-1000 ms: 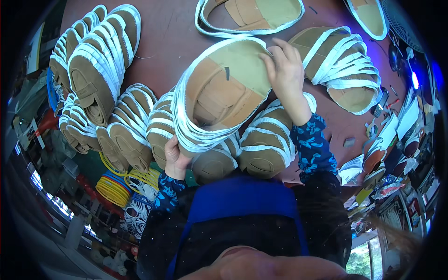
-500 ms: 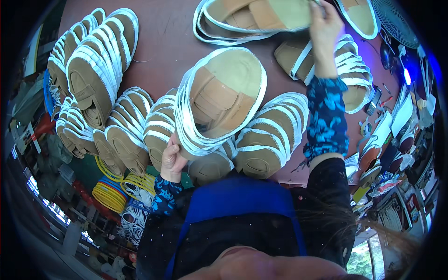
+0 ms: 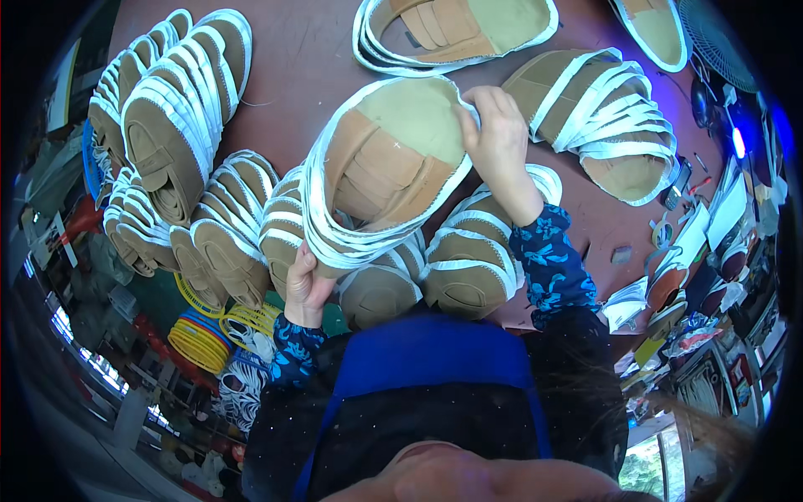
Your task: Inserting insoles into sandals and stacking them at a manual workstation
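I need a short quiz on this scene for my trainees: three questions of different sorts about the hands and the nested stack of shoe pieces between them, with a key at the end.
1. Open question: Which hand holds the near, lower-left side of the nested stack of shoe pieces?

2. Multiple choice: What colour is the edging on these pieces?
A) black
B) white
C) red

3. True or false: The right hand touches the stack's rim at its upper right, as seen in the picture.

Key:
1. The left hand.
2. B.
3. True.
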{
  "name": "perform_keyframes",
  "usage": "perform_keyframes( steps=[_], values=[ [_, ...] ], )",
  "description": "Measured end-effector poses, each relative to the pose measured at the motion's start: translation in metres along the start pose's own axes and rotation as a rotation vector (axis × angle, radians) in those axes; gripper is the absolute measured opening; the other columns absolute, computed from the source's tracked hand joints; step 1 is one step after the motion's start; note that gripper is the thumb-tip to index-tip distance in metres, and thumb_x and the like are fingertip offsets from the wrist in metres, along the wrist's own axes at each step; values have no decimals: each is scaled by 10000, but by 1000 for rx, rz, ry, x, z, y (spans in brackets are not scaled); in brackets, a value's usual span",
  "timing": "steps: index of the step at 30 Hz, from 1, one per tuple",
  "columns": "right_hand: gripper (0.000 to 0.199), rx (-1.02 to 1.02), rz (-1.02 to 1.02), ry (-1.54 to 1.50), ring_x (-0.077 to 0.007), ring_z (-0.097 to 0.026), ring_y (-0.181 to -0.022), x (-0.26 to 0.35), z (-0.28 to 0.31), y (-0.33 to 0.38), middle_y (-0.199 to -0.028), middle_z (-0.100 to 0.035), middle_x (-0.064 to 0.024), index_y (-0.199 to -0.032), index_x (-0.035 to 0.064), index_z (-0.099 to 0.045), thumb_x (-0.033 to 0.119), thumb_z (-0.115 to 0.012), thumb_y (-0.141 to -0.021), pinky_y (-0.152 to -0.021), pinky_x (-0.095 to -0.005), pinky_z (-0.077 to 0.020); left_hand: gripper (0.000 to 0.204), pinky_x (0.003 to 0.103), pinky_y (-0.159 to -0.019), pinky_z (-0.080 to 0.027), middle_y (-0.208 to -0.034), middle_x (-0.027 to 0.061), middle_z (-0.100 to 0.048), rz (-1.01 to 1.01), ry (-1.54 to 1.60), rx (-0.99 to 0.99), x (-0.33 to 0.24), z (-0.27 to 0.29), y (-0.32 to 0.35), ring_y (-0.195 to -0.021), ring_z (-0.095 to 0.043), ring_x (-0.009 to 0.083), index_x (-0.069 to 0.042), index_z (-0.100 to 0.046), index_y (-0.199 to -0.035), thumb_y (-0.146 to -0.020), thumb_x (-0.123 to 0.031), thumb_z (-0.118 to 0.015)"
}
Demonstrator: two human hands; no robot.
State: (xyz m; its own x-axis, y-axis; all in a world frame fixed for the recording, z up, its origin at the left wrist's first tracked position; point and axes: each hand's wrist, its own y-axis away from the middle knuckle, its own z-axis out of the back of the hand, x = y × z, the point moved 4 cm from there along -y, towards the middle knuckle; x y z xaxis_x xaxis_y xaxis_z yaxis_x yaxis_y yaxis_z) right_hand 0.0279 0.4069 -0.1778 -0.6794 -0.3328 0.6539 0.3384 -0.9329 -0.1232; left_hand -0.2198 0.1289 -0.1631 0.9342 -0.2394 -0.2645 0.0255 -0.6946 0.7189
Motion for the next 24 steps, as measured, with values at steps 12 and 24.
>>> perform_keyframes(
  steps=[12, 24],
  values=[
    [186, 6, -9, 18, -412, -688, -892, -2, -9, 1, -984, -698, -198, -1044, 17, -645, 102, -751, -916, -793, -480, -542, 863, 443, -1185, -438, -1440, 159, -608, 23, -71, -26, -8, -6, 12, -1334, -594, 296, 52, -385, -1548, -810, -57, -819],
    [217, -631, -253, -205, -178, -611, -840, -57, 127, -89, -967, -655, -115, -1084, -10, -606, 117, -733, -963, -766, -310, -500, 855, 513, -1228, -370, -1512, 136, -553, -72, 36, 9, -5, 2, 15, -1407, -523, 304, 1, -403, -1561, -866, -234, -844]
  ],
)
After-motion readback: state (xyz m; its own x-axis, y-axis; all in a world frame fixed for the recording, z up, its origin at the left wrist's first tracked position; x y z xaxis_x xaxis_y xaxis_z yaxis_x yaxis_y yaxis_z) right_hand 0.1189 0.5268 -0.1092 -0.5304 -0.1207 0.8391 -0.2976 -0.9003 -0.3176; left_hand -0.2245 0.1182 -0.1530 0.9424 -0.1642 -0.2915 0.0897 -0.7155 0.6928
